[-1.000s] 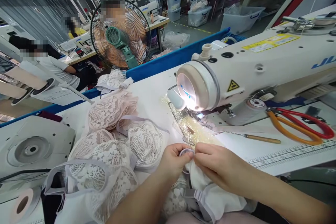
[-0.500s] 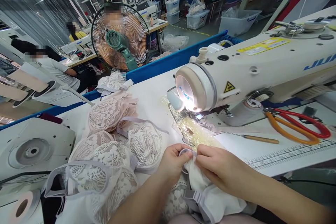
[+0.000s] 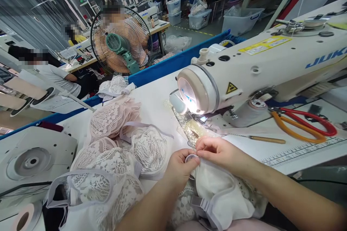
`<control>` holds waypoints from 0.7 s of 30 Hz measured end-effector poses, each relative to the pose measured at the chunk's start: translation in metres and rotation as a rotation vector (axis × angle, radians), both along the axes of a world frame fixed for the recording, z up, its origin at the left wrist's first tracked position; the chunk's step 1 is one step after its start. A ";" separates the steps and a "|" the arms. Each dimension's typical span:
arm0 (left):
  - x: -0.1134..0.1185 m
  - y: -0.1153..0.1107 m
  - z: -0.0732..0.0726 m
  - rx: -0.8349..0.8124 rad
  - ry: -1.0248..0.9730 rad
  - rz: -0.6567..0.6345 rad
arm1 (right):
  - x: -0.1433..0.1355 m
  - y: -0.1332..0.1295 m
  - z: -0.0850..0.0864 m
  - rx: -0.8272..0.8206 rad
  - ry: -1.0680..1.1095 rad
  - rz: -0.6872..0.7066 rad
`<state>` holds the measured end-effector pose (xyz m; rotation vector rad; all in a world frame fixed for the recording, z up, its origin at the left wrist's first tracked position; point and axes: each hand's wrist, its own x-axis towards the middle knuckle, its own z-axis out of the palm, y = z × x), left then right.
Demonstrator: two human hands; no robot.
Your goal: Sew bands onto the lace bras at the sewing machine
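My left hand [image 3: 180, 168] pinches the lilac-grey edge of a white bra [image 3: 217, 191] between thumb and fingertips. Close beside it, my right hand [image 3: 217, 151] has its thumb and fingers pressed together on the same edge. The bra hangs below both hands toward my lap, its strap with a slider and more lace lying under it. Just beyond my fingertips is the lit needle area of a white sewing machine [image 3: 260, 68], with a shiny yellowish film [image 3: 191, 130] on the bed. The fingers hide the exact spot they grip.
Lace bras [image 3: 149, 148] are piled on the left of the table. Scissors [image 3: 303, 124], a wooden-handled awl [image 3: 267, 139] and a ruler strip lie on the right. A fan [image 3: 120, 41] stands beyond the blue cloth edge [image 3: 179, 57]. Other people sit further back.
My right hand has moved up and slightly left, its fingers now curled closer to my left fingertips. More of the white bra cup shows below it. The view has shifted slightly.
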<state>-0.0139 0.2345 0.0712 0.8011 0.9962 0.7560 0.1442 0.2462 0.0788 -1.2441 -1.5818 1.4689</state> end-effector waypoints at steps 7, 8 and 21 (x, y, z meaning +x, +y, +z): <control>0.002 0.000 0.000 -0.037 0.032 0.052 | -0.012 0.003 0.005 0.024 0.048 -0.107; 0.002 0.000 0.001 -0.045 0.035 0.072 | -0.015 0.004 0.004 -0.003 0.075 -0.134; 0.004 0.000 0.006 -0.091 -0.002 0.100 | -0.023 0.010 -0.003 -0.382 0.399 -0.214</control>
